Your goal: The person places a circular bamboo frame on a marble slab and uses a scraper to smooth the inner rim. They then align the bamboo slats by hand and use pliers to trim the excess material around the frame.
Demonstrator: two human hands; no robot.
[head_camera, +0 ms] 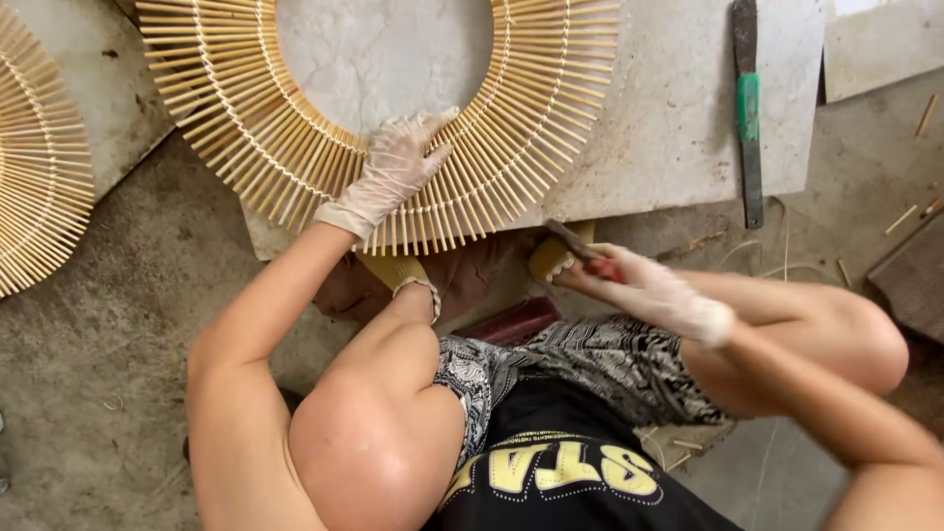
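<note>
On the stone slab (678, 128), left hand (393, 172) flat and released on bamboo ring (295, 147); right hand (649, 290) grasping red-handled tool (590, 258).

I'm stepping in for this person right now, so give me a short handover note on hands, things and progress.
Left hand, gloved, lies flat on the bamboo ring, pressing it to the stone slab.
Right hand, gloved, grips a red-handled tool just below the ring's near edge.
A green-handled blade lies on the slab to the right; a second ring lies at left.
Done: the visible sticks look bound in place. How much is left cannot be told.
</note>
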